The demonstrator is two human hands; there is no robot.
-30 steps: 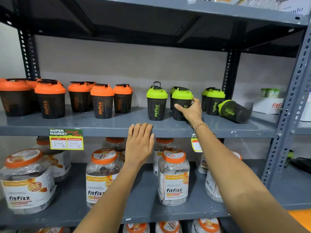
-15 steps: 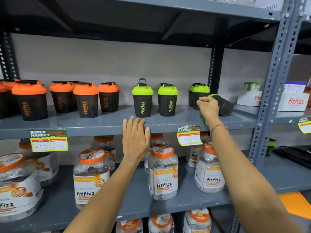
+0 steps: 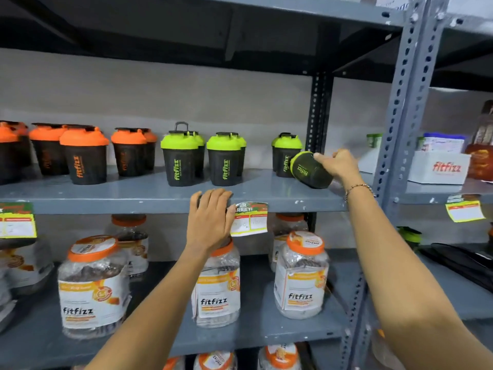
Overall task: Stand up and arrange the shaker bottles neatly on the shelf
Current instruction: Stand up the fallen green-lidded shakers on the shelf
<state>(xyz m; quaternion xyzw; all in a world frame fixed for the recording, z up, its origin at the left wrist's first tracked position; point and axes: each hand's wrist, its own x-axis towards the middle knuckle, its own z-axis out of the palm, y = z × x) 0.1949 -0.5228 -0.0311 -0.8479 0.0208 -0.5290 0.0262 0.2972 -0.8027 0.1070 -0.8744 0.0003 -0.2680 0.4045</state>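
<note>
Above, right hand, arm outstretched, grips the tilted green-lidded shaker bottle; left hand, fingers extended and holding nothing, rests flat against the shelf edge.

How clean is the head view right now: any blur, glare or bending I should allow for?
Head view: soft motion blur, so the price tag by the left hand is unreadable; wide-angle bending tilts the shelf post at the right; lighting is even with no strong glare, dark only under the upper shelf; the tipped green shaker in the right hand stays legible.
</note>
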